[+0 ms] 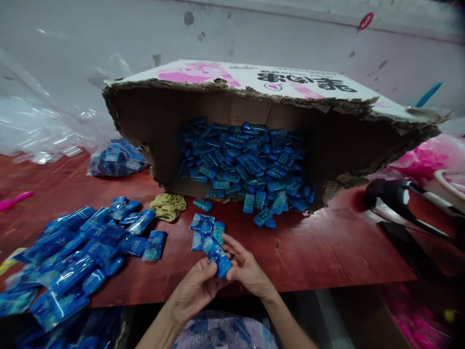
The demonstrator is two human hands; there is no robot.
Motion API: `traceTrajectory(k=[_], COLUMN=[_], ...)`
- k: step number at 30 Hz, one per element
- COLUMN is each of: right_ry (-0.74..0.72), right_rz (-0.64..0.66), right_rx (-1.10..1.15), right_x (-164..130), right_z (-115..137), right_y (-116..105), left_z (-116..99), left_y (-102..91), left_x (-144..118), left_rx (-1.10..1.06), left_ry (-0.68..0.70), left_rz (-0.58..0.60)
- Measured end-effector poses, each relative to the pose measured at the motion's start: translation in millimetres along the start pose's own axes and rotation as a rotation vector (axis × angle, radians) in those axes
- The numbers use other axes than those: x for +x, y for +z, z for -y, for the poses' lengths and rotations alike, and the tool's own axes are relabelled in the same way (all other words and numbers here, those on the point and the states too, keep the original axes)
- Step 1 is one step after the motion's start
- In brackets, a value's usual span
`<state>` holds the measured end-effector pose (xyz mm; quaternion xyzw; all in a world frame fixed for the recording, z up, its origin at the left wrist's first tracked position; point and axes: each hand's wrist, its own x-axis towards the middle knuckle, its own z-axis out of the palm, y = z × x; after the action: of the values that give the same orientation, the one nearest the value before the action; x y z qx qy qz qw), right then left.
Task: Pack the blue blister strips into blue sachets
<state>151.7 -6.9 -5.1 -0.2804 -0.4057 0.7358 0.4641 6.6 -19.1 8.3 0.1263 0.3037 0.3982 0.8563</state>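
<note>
Two hands met low over the near edge of the red worktop (pixel 327 252), both closed on one small blue packet (pixel 219 256). The left hand (pixel 194 288) curled under and behind it, fingers bent in and the thumb pressing the packet's lower end. The right hand (pixel 244 269) pinched it from the other side, thumb and forefinger closed on the edge and the remaining fingers loosely folded. Neither hand was spread; both were gripping. The packet stood tilted, its upper end leaning away from the person.

By my judgement, the step in hand was bagging or sealing a blue piece in its clear wrapper. Doing it well would call for a light pinch near the wrapper's edges, not on the hard piece inside, so the film stayed flat and the piece did not slip askew. Keeping the work close above the worktop would mean a dropped piece fell a short way only.

Just beyond the fingertips lay two or three flat wrappers (pixel 202 224), apart from the hands. Finished packets (pixel 83 252) lay heaped on the left. A torn cardboard box (pixel 232 92), lying on its side, spilled loose blue pieces (pixel 250 165) toward the hands. A crumpled yellowish cloth (pixel 168 205) sat near the box's left corner.
</note>
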Motion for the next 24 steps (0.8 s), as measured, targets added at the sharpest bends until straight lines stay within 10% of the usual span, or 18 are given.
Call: traceTrajectory(k=[24], right_ry=[-0.127], right_rz=[-0.195], right_rx=[-0.216], right_x=[-5.4], right_z=[-20.2], right_y=[-1.7], left_z=[15.9], left_y=[10.5], left_x=[1.5], left_rx=[-0.095], left_ry=[0.065], left_rz=[-0.162])
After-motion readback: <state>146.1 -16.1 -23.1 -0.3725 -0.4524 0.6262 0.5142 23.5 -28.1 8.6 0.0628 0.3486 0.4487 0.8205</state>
